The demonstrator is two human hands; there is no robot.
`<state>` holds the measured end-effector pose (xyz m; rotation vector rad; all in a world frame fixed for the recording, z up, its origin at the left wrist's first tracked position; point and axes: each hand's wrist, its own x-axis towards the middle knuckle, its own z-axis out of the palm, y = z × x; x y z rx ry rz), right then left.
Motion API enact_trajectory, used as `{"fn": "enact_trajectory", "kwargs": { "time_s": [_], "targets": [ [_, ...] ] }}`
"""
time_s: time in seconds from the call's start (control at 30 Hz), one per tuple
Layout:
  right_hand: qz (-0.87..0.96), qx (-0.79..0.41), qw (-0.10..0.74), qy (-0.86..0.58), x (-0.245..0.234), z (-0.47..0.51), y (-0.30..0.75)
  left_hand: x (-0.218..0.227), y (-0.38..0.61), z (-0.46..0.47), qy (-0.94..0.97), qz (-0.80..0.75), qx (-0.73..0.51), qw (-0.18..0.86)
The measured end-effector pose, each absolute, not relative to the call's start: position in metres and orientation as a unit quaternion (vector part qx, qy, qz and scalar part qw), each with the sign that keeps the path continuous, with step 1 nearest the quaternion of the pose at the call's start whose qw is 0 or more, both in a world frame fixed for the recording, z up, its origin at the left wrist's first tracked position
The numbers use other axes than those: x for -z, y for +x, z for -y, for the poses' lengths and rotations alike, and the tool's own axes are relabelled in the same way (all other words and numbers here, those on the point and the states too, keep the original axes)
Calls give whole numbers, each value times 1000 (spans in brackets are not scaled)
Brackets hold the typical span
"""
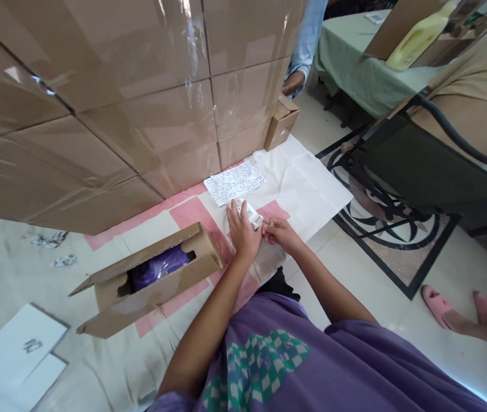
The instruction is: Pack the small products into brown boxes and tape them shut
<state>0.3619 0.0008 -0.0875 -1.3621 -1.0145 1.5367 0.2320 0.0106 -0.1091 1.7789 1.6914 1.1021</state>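
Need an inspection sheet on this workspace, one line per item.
Surface: wrinkled pink-and-cream cloth.
Job's things: white object between the hands, printed sheet beyond it, open carton with a purple item inside.
Clutter: small scraps, flat white pieces.
Grips: left grip over the white object; right grip curled at its end, contact unclear.
Cables: nothing seen.
Surroundings: taped boxes, another person's sleeve, dark chair.
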Motion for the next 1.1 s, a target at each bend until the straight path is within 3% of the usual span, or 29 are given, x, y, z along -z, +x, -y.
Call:
{"fn": "enact_trajectory", "kwargs": {
  "time_s": [0.23, 0.43, 0.6, 0.8, 0.97, 1.1],
  "targets": [
    [480, -525, 481, -513, 63, 38, 357, 75, 212, 29, 642, -537, -440, 325],
    [629, -559, 389, -376, 19, 91, 330, 37, 145, 120, 583, -510, -414, 478],
    [762, -506, 317, -252, 12, 110, 301, 12, 104, 161, 638, -539, -412, 364],
    [783, -513, 277, -216, 16, 110, 272, -2, 88, 187, 677, -582, -397, 213],
    [749, -423, 358, -363, 28, 87, 263, -19, 67, 202, 731, -572, -370, -35],
    [732, -327, 442, -403, 15, 49, 262, -53, 30, 193, 717, -609, -339, -5]
  ]
}}
